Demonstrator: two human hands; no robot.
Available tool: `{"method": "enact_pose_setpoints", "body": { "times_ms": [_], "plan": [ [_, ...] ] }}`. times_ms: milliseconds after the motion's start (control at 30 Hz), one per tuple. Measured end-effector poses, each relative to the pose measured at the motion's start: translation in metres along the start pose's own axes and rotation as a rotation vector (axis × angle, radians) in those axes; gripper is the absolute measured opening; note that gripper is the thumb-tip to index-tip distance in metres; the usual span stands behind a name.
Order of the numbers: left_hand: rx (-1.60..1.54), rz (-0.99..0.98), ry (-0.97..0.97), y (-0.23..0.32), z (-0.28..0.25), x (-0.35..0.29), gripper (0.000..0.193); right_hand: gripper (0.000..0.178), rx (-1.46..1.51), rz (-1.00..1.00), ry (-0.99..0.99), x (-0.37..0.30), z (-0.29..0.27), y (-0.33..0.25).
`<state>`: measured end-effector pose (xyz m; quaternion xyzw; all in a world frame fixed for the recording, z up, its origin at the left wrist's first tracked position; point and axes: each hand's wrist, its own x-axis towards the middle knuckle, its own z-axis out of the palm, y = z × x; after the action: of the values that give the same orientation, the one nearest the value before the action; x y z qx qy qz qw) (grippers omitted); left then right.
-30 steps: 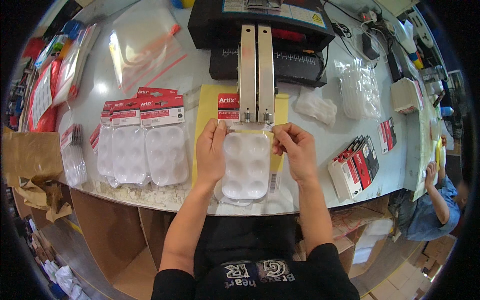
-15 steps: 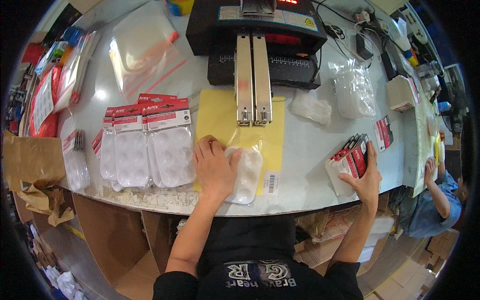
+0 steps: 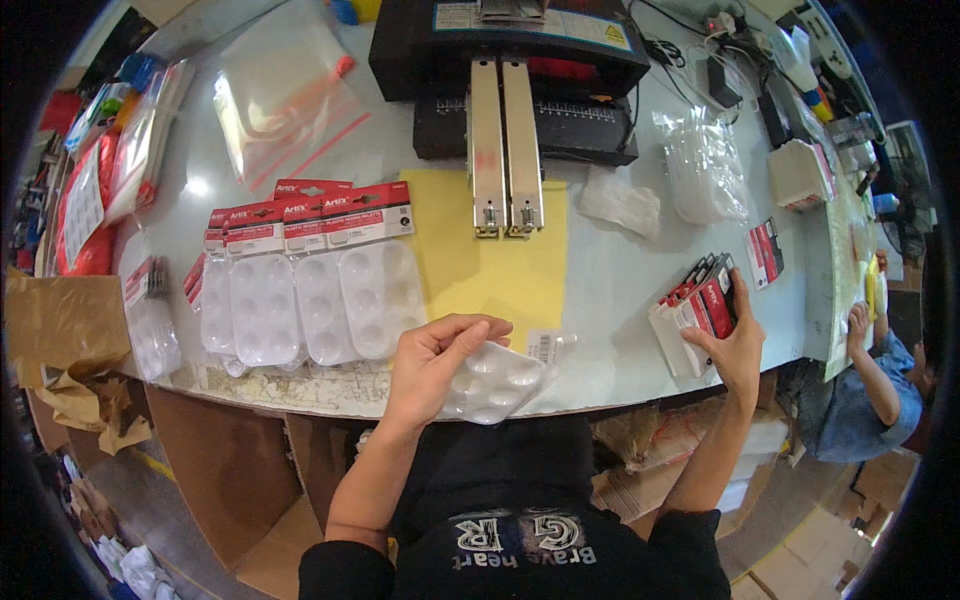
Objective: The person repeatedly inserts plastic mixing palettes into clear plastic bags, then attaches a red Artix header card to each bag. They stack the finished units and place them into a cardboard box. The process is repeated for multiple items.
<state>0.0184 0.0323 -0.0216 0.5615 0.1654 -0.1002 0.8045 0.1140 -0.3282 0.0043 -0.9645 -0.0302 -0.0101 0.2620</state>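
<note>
A white plastic paint palette (image 3: 497,384) with round wells, in a clear bag with a barcode label, is pinched in my left hand (image 3: 432,360). It is tilted at the table's near edge, its left end hidden by my fingers. On the right, my right hand (image 3: 735,345) curls around a stack of folded red, black and white header cards (image 3: 692,312), thumb at the near side and fingers on the far side. To the left of the yellow sheet (image 3: 485,275), bagged palettes with red header cards (image 3: 265,310) lie in an overlapping pile.
A black machine (image 3: 510,50) with two long metal arms (image 3: 503,150) reaches over the yellow sheet. Clear zip bags (image 3: 285,95) lie back left; more clear bags (image 3: 700,165) and a crumpled white wrap (image 3: 620,203) lie right. Another person's arm (image 3: 875,380) is at far right.
The bagged palette has come up off the yellow sheet and toward me, now tilted in my left hand. The rightmost carded palette has shifted right. My right hand remains around the cards.
</note>
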Motion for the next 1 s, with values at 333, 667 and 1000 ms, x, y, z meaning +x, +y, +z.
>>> {"method": "enact_pose_setpoints", "body": {
  "times_ms": [333, 667, 1000],
  "plan": [
    [0.033, 0.030, 0.052, -0.003, 0.023, -0.009, 0.019, 0.060, -0.019, -0.011, 0.225, -0.020, -0.001, -0.067],
    [0.414, 0.248, 0.117, 0.018, 0.035, -0.028, 0.016, 0.032, 0.501, -0.199, -0.533, 0.004, 0.034, -0.175],
    [0.456, 0.269, 0.233, 0.013, 0.029, -0.023, 0.014, 0.029, 0.470, -0.304, -0.542, 0.016, 0.038, -0.156]
  ]
}}
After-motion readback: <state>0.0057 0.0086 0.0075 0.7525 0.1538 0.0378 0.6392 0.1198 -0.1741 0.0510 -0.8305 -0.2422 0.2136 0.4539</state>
